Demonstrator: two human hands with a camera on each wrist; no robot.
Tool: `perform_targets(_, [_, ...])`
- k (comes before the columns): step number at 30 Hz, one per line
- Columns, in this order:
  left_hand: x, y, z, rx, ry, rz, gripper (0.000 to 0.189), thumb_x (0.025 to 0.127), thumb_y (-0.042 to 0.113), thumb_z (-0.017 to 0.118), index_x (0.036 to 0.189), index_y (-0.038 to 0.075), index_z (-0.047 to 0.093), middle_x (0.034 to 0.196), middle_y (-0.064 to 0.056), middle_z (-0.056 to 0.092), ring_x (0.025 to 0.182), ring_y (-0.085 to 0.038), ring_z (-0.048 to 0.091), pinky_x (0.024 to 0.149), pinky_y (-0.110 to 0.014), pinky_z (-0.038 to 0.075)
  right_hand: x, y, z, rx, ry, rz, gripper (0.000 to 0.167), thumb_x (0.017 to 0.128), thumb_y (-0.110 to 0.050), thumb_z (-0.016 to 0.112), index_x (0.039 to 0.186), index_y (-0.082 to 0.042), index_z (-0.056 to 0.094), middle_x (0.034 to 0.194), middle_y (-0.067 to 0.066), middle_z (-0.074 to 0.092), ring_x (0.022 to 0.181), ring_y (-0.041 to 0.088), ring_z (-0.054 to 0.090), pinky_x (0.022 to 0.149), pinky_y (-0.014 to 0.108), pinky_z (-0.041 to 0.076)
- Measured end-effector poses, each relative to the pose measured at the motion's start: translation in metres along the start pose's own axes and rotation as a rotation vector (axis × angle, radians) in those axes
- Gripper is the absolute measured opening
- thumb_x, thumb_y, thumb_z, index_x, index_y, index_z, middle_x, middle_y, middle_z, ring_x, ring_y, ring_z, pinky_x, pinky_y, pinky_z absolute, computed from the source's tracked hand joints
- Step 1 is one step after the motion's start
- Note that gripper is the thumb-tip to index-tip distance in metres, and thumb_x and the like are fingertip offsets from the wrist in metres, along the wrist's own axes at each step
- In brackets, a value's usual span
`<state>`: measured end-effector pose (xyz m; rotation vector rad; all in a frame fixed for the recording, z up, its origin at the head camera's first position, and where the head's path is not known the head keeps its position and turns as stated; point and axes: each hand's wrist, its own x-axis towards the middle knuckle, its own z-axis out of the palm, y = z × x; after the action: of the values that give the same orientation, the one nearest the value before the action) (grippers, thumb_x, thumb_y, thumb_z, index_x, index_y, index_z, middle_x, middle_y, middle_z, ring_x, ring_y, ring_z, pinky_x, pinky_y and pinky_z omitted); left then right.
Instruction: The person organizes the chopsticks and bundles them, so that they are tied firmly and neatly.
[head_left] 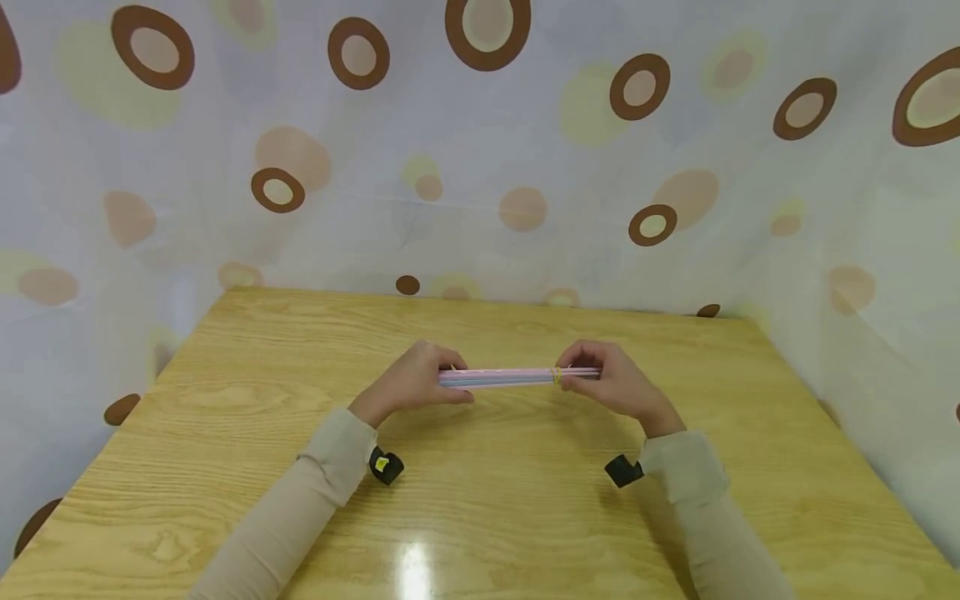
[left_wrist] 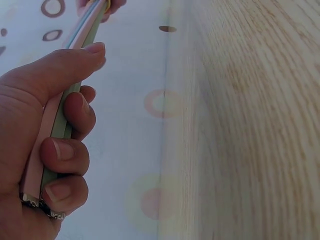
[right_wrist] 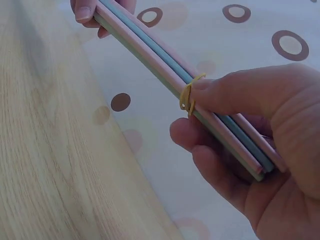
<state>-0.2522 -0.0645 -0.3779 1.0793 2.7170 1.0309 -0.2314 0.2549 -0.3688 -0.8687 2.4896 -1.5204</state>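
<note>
A bundle of pastel chopsticks, pink, blue and green, is held level above the table between both hands. My left hand grips the thicker end, fingers curled round it; in the left wrist view, silvery tips show below the palm. A yellow rubber band circles the bundle near its thinner end. That end lies in my right hand, the thumb pressing right at the band and the fingers curled beneath the sticks. The palm partly hides the far side of the thin ends.
The wood-grain table spreads beneath both forearms. A white curtain with brown and pastel circles hangs behind the table and along both sides. Black straps with small mounts sit at the wrists, next to rolled beige sleeves.
</note>
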Motion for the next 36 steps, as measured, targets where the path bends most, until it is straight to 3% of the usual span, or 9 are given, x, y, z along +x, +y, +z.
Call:
perform_targets(6, [-0.002, 0.000, 0.002, -0.037, -0.013, -0.005, 0.025, 0.078, 0.027, 0.081, 0.094, 0.010, 0.074, 0.084, 0.001, 0.070, 0.064, -0.008, 0.052, 0.060, -0.023, 0.043, 0.000, -0.007, 0.006, -0.056, 0.051, 0.026, 0.015, 0.088, -0.008, 0.069, 0.101, -0.002, 0.068, 0.092, 0.016, 0.069, 0.080, 0.018, 0.069, 0.071, 0.029, 0.055])
perform_targets(13, [-0.004, 0.004, 0.001, -0.054, -0.022, -0.002, 0.025, 0.079, 0.029, 0.080, 0.094, 0.010, 0.073, 0.084, 0.001, 0.070, 0.064, -0.008, 0.051, 0.058, -0.022, 0.042, 0.003, -0.011, 0.009, -0.134, 0.030, -0.045, 0.022, 0.088, -0.010, 0.070, 0.109, -0.005, 0.069, 0.097, 0.014, 0.069, 0.075, 0.022, 0.068, 0.064, 0.028, 0.054])
perform_targets(18, [-0.004, 0.005, -0.002, -0.059, -0.026, -0.018, 0.027, 0.079, 0.030, 0.080, 0.096, 0.010, 0.073, 0.086, 0.000, 0.070, 0.066, -0.009, 0.054, 0.060, -0.023, 0.044, 0.001, -0.012, 0.006, -0.158, 0.034, -0.103, 0.024, 0.085, -0.004, 0.071, 0.107, -0.003, 0.063, 0.100, 0.012, 0.065, 0.081, 0.009, 0.064, 0.072, 0.026, 0.053])
perform_targets(22, [-0.003, 0.007, -0.002, -0.084, -0.028, -0.023, 0.027, 0.078, 0.029, 0.080, 0.096, 0.010, 0.073, 0.085, 0.000, 0.070, 0.066, -0.010, 0.054, 0.060, -0.024, 0.044, -0.001, -0.009, 0.002, -0.124, 0.022, -0.130, 0.017, 0.087, -0.002, 0.069, 0.101, -0.001, 0.060, 0.095, 0.010, 0.063, 0.086, 0.010, 0.065, 0.077, 0.024, 0.053])
perform_targets(26, [0.000, 0.005, 0.003, -0.118, -0.045, -0.012, 0.027, 0.078, 0.028, 0.080, 0.096, 0.009, 0.073, 0.082, 0.000, 0.068, 0.065, -0.009, 0.053, 0.059, -0.024, 0.044, -0.004, -0.006, 0.002, -0.117, 0.013, -0.103, 0.012, 0.087, -0.004, 0.069, 0.098, -0.005, 0.065, 0.094, 0.008, 0.066, 0.085, 0.012, 0.067, 0.075, 0.024, 0.054])
perform_targets(31, [-0.001, 0.004, 0.010, -0.094, -0.060, -0.004, 0.024, 0.078, 0.027, 0.081, 0.094, 0.010, 0.074, 0.077, 0.003, 0.067, 0.063, -0.008, 0.052, 0.058, -0.023, 0.043, -0.006, -0.009, 0.008, -0.243, 0.009, -0.067, 0.012, 0.085, -0.011, 0.073, 0.096, -0.010, 0.072, 0.090, 0.003, 0.070, 0.080, 0.009, 0.066, 0.070, 0.024, 0.055])
perform_targets(36, [-0.001, 0.006, 0.012, -0.053, -0.053, 0.016, 0.023, 0.078, 0.024, 0.080, 0.094, 0.009, 0.074, 0.077, 0.003, 0.067, 0.061, -0.007, 0.052, 0.057, -0.022, 0.042, -0.003, -0.015, 0.016, -0.325, -0.002, -0.051, 0.015, 0.084, -0.014, 0.073, 0.099, -0.010, 0.073, 0.091, 0.002, 0.072, 0.083, 0.008, 0.067, 0.073, 0.024, 0.055])
